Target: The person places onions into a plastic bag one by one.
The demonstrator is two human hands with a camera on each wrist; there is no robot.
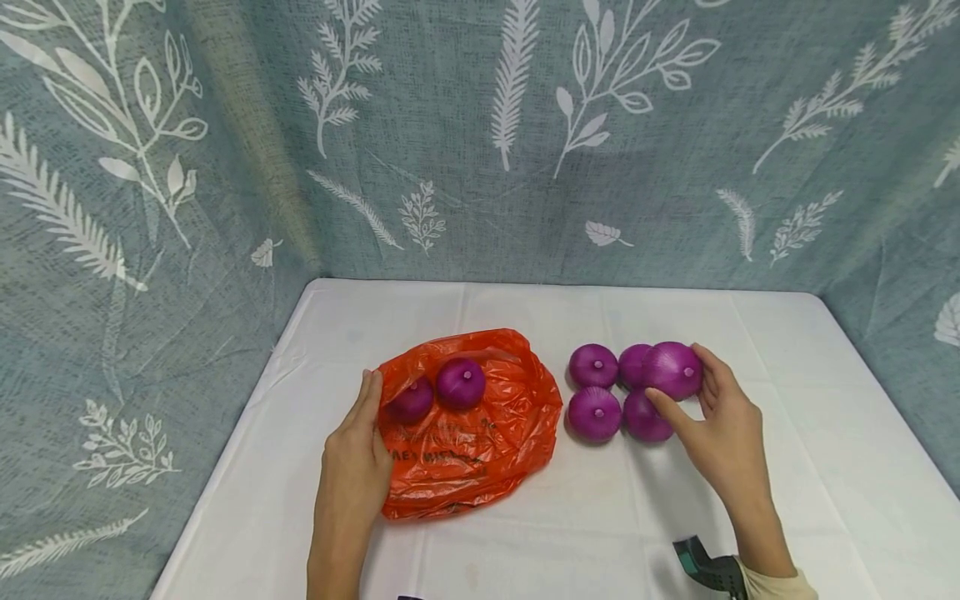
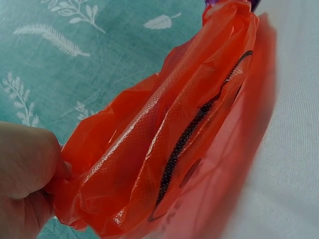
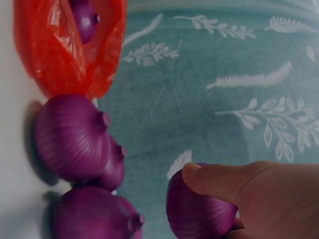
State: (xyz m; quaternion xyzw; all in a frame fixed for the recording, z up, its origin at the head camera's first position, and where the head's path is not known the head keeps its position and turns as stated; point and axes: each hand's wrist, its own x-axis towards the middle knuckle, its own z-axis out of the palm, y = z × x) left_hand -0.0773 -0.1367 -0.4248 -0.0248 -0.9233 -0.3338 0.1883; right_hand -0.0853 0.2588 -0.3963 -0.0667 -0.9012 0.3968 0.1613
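My left hand [image 1: 357, 462] pinches the left edge of a crinkled red plastic bag [image 1: 517, 450], whose mouth gapes upward. Two purple onions [image 1: 461, 383] lie inside the bag, one partly behind its rim. In the left wrist view, thumb and fingers grip the bag's gathered edge [image 2: 75, 199]. My right hand [image 1: 720, 433] holds a purple onion [image 1: 672, 371] between thumb and fingers, raised over the others. Below and left of it, several more onions [image 1: 594, 414] sit in a cluster on the cloth; the held onion overlaps two of them in the head view.
A white cloth covers the table [image 1: 480, 558]. Blue-green curtains [image 1: 465, 167] with white leaf prints hang behind and at both sides. The onion cluster stands just right of the bag. A dark strap [image 1: 708, 568] is round my right wrist.
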